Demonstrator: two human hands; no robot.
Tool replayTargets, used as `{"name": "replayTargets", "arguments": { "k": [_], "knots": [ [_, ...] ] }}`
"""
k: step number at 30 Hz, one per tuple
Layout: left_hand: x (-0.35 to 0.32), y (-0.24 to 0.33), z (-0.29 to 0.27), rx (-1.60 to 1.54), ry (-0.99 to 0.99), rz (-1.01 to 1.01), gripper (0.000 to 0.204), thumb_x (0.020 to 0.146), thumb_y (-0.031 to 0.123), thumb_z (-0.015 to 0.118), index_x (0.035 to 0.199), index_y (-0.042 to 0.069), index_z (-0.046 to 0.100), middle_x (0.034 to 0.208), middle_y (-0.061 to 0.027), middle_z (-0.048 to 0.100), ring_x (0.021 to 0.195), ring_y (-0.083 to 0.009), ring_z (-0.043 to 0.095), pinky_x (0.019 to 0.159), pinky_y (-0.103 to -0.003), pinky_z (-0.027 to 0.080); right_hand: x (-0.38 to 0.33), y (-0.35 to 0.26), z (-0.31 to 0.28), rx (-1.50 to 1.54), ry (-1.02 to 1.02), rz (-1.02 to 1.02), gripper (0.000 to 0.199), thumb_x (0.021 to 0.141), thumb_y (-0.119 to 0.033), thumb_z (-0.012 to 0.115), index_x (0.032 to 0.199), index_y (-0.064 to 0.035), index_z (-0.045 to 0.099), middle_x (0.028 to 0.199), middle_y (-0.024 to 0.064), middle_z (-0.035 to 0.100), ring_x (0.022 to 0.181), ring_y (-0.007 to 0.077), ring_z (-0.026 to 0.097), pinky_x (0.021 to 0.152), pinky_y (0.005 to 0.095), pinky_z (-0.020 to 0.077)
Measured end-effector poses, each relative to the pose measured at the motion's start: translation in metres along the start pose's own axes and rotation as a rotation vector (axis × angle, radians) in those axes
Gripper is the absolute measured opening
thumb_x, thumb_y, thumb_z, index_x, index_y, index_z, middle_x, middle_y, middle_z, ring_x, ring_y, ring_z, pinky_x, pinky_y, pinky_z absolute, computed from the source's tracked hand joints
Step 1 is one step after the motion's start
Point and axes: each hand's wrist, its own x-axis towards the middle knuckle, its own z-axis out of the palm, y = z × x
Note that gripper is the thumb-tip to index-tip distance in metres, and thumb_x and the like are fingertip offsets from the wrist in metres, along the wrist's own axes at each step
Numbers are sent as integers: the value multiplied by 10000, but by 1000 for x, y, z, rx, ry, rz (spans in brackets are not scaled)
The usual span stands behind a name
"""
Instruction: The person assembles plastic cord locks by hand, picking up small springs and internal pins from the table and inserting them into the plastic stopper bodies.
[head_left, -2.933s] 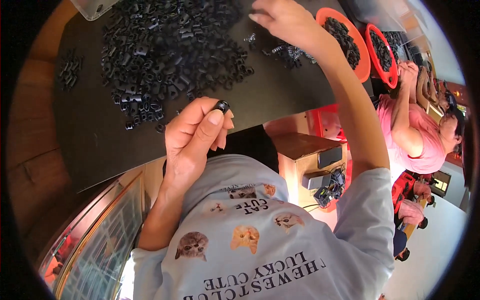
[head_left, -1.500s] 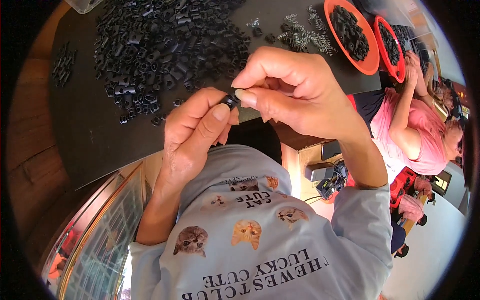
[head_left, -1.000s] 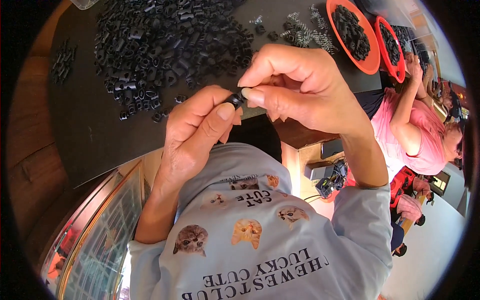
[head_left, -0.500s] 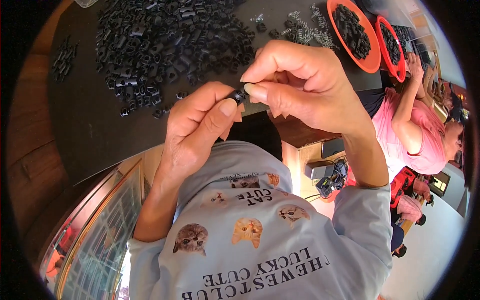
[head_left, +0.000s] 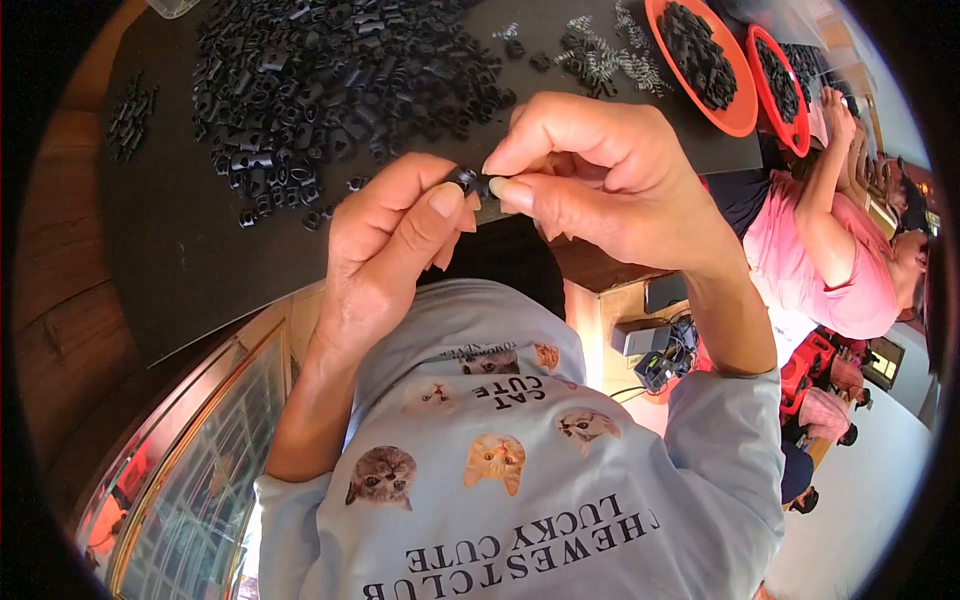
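Observation:
My left hand (head_left: 385, 250) and my right hand (head_left: 600, 180) meet in front of my chest, both pinching one small black plastic part (head_left: 468, 181) between thumb and fingertips. Whether a spring sits in the part is hidden by my right fingers. Beyond my hands, a large heap of similar black parts (head_left: 330, 80) lies on the dark table mat (head_left: 190, 250). A small cluster of metal springs (head_left: 600, 55) lies to the right of the heap.
Two orange trays (head_left: 740, 110) holding black parts stand at the far right of the table. A person in a pink shirt (head_left: 840, 260) sits at the right side. A few black parts (head_left: 130, 105) lie apart at the left. A wooden table edge (head_left: 60, 330) curves along the left.
My right hand came back from the far side of the table to the left hand. Since then both hands have stayed together on the small part, shifting only slightly.

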Motion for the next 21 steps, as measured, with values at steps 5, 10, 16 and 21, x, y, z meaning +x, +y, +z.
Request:
{"name": "replayTargets", "arguments": {
  "k": [5,10,16,21],
  "knots": [
    [0,1,1,13,-1,3,219,987,202,530,934,5,612,741,7,574,585,-36,451,520,-191,368,-3,-2,2,28,-8,21,34,870,25,583,858,3,561,690,4,591,619,44,483,537,219,393],
    [-2,-6,-2,69,-42,39,234,979,174,507,1073,-20,598,784,-29,619,561,-51,463,485,-184,352,-2,-7,2,49,-13,38,27,873,24,578,865,5,560,706,17,612,623,51,514,545,221,417],
    [-3,-4,-1,74,-46,46,249,977,166,508,1109,-26,596,783,-32,618,565,-54,465,486,-188,354,-2,-3,6,48,-22,15,18,879,28,561,871,15,553,722,44,636,649,63,556,558,233,438],
    [-4,-4,-3,44,-23,37,252,979,162,505,1126,-22,595,780,-32,618,569,-58,469,488,-189,356,0,-2,8,34,-36,-20,25,883,39,542,879,15,546,721,53,634,660,75,569,566,245,445]
  ]
}}
